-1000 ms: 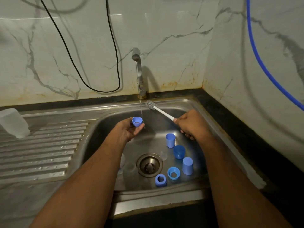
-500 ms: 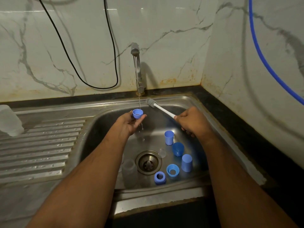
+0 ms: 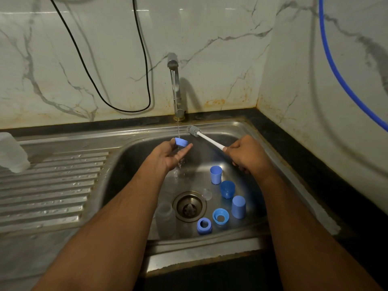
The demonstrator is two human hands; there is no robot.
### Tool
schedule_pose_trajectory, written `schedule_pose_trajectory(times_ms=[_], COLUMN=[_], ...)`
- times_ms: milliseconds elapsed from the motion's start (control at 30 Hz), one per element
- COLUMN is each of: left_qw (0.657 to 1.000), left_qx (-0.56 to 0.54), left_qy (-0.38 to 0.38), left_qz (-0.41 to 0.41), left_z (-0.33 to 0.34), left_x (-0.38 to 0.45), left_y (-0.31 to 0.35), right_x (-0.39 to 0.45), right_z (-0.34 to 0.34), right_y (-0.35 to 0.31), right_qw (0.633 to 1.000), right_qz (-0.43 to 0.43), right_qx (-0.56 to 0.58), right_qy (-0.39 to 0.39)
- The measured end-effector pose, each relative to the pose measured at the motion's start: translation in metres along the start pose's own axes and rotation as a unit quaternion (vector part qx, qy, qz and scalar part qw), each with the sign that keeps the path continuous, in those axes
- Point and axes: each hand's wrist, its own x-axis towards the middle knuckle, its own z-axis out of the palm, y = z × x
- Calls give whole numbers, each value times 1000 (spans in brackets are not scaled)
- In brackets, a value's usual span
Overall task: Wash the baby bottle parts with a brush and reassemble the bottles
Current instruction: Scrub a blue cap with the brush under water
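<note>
My left hand [image 3: 168,155] pinches a small blue bottle part [image 3: 181,142] under the thin stream from the tap [image 3: 174,85]; the part is tipped on its side. My right hand [image 3: 245,157] grips the white handle of a brush [image 3: 206,138], whose grey head points up-left, just right of the stream. In the sink [image 3: 134,164] lie two blue caps [image 3: 215,174] [image 3: 238,206], a blue cup-shaped part [image 3: 227,189], two blue rings [image 3: 220,216] [image 3: 204,225], a clear bottle [image 3: 165,219] and a clear teat [image 3: 207,193].
The drain [image 3: 189,206] sits in the middle of the basin. A ribbed draining board [image 3: 48,185] lies to the left with a clear bottle [image 3: 11,152] on it. A black cable [image 3: 100,59] and a blue hose [image 3: 336,66] hang on the marble walls.
My left hand has tilted the blue part from opening-up onto its side under the stream. The brush has stayed nearly still.
</note>
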Motion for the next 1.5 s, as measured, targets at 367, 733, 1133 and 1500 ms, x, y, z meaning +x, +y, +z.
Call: schedule_pose_trajectory(times_ms=[367,733,1133,1500], left_qw=[996,987,997,999], left_qx=[88,154,56,33], left_qy=[1,38,40,-11], left_qz=[-9,2,-20,19], left_z=[2,0,-10,-14], left_x=[-13,-15,-18,-11], left_y=[-1,-1,9,13], right_x=[4,5,4,4], right_z=[2,2,3,3], right_y=[3,5,4,2], right_qw=[1000,1000,1000,1000], right_qz=[-11,-11,-13,-10], right_qx=[-5,-3,-21,-27], right_qy=[7,9,8,8])
